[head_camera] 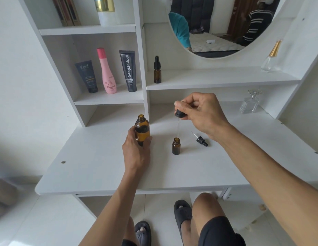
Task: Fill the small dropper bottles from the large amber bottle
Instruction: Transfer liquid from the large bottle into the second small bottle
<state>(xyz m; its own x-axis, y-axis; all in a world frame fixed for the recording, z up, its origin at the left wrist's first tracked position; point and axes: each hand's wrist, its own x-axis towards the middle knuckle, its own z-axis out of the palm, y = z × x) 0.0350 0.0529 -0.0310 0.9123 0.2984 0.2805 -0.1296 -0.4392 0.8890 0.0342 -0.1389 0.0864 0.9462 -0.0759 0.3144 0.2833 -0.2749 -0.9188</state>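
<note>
Here the glass pipette of the large dropper [179, 119] hangs almost plumb, its tip just above the open mouth of the small dropper bottle [176, 146] standing upright on the desk [94, 167] — that vertical line-up is what the coming squeeze depends on. The right hand [199, 112], nearer to it, pinches the black bulb and collar from above, fingers curled. The left hand [137, 148] wraps round the uncapped large amber bottle [142, 129], upright to the left — well apart.
</note>
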